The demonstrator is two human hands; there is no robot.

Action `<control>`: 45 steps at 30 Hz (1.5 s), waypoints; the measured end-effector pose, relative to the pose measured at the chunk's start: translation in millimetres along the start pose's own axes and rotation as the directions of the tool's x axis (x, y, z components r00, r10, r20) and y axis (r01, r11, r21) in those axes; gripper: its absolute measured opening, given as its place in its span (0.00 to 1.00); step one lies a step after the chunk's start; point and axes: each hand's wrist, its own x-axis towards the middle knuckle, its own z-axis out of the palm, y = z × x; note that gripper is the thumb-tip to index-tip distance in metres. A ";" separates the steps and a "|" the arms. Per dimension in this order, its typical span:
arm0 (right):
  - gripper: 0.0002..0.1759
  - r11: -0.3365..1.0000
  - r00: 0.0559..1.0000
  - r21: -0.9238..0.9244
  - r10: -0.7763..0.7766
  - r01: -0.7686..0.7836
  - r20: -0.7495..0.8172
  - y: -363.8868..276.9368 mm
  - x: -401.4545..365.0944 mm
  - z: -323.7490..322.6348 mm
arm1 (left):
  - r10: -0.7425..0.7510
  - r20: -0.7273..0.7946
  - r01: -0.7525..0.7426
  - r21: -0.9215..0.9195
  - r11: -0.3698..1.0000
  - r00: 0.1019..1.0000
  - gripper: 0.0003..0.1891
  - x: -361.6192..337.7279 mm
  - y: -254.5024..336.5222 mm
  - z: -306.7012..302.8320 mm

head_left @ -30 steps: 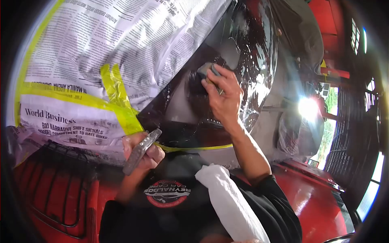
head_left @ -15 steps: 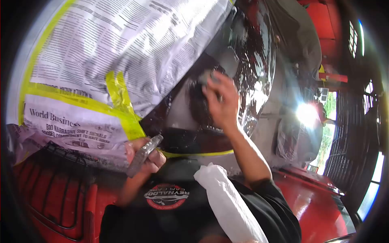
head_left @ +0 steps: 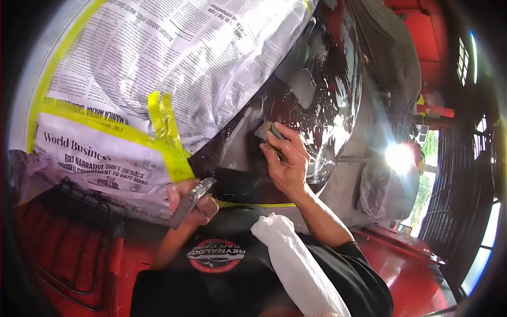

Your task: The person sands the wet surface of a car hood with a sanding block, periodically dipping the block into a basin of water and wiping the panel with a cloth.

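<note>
Wet, dark glossy car panel (head_left: 317, 87) lies in front of me, with dull grey patches and whitish drips on it. My right hand (head_left: 288, 158) is closed round a small grey sanding block (head_left: 265, 132), which rests against the panel. Lower left, near the panel's taped edge, my left hand (head_left: 196, 206) grips a flat grey wet sponge (head_left: 193, 202) with water beads along its top; its exact material is hard to make out. Newspaper masking (head_left: 158, 63) covers the surface left of the panel, held by yellow tape (head_left: 177, 161).
A white cloth roll (head_left: 293, 259) lies over my black shirt (head_left: 216, 290). Grey covering (head_left: 393, 53) drapes beyond the panel. At lower left stands a black metal rack (head_left: 68, 248) over red flooring (head_left: 380, 264). A bright light (head_left: 400, 157) glares at right.
My right hand has moved down across the panel with the sanding block, which shows more clearly now. My left hand keeps its hold on the sponge, almost in the same place.
</note>
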 end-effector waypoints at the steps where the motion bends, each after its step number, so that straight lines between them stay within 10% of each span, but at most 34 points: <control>1: 0.13 0.998 0.998 -0.036 -0.050 0.049 -0.031 5.7 3.3 3.6 | -0.043 0.000 0.043 -0.056 0.998 0.999 0.21 -1.6 1.8 1.9; 6: 0.16 0.996 0.995 -0.077 0.044 -0.051 -0.090 -10.9 45.2 7.7 | -0.007 0.272 0.026 -0.068 0.997 0.962 0.20 18.9 5.2 -7.5; 9: 0.16 0.998 0.999 -0.054 -0.022 0.024 0.032 -9.5 -5.2 -0.7 | -0.107 -0.006 0.106 -0.117 0.988 0.994 0.13 -24.8 -1.7 4.7; 10: 0.16 0.998 0.999 -0.056 -0.020 0.022 0.034 -11.5 7.5 0.4 | 0.175 0.052 -0.179 0.468 0.865 0.983 0.10 -63.5 -10.8 -7.7; 12: 0.15 0.980 1.000 -0.199 -0.015 0.015 0.004 -17.5 41.5 1.2 | 0.356 0.273 -0.407 0.827 0.388 0.894 0.08 -73.5 -18.1 -28.8; 13: 0.15 0.992 0.991 -0.001 0.128 -0.128 -0.038 -20.9 46.0 6.3 | 0.497 0.597 -0.639 0.762 -0.106 0.630 0.07 -46.6 -20.4 -39.5; 16: 0.17 0.992 0.994 -0.078 -0.097 0.100 0.044 -17.4 7.7 -1.4 | 0.637 0.408 -0.455 0.885 -0.099 0.654 0.11 -21.8 -27.1 -10.9; 17: 0.18 0.990 0.987 -0.018 -0.140 0.142 0.078 -22.5 -1.3 -4.6 | 0.596 0.320 -0.507 0.844 0.174 0.737 0.12 -25.8 -23.8 -11.8; 20: 0.18 0.994 0.999 -0.100 -0.051 0.053 0.018 -19.7 28.0 2.6 | 0.405 0.468 -0.570 0.802 0.178 0.785 0.13 -4.8 -6.4 -18.9; 23: 0.18 0.992 0.999 -0.119 -0.043 0.043 0.005 -23.0 27.8 5.6 | 0.515 0.588 -0.718 0.692 0.080 0.624 0.04 5.4 -8.1 -17.6; 26: 0.19 0.991 0.992 -0.066 -0.118 0.121 0.042 -22.9 12.3 9.4 | 0.495 0.140 -0.445 0.685 0.576 0.857 0.11 -5.1 -14.9 -2.4; 29: 0.18 0.989 0.995 -0.125 -0.080 0.072 -0.064 -19.0 39.8 14.2 | 0.419 0.341 -0.528 0.680 0.508 0.842 0.10 0.2 -3.0 -13.1; 32: 0.17 0.988 0.998 -0.148 -0.052 0.049 -0.018 -27.4 28.7 8.7 | 0.426 0.584 -0.545 0.808 -0.225 0.691 0.05 -17.1 -9.7 -25.4; 33: 0.17 0.988 0.998 -0.146 -0.060 0.056 -0.024 -30.0 15.9 5.3 | 0.259 0.408 -0.477 0.642 0.601 0.876 0.06 -14.1 -2.1 -34.7; 40: 0.19 1.000 0.993 -0.007 0.013 -0.014 -0.120 -23.2 28.3 13.1 | 0.139 -0.023 -0.130 0.230 0.965 0.990 0.15 -27.7 -6.7 -2.8; 42: 0.18 0.984 0.984 -0.033 -0.177 0.177 -0.020 -18.2 -5.2 8.0 | 0.095 -0.089 -0.077 0.186 0.979 0.991 0.17 -10.5 -10.0 -0.4; 45: 0.16 0.992 0.996 -0.087 -0.092 0.092 -0.004 -15.1 8.6 1.2 | -0.008 0.122 0.035 -0.225 0.974 0.992 0.31 -1.8 -5.1 -8.0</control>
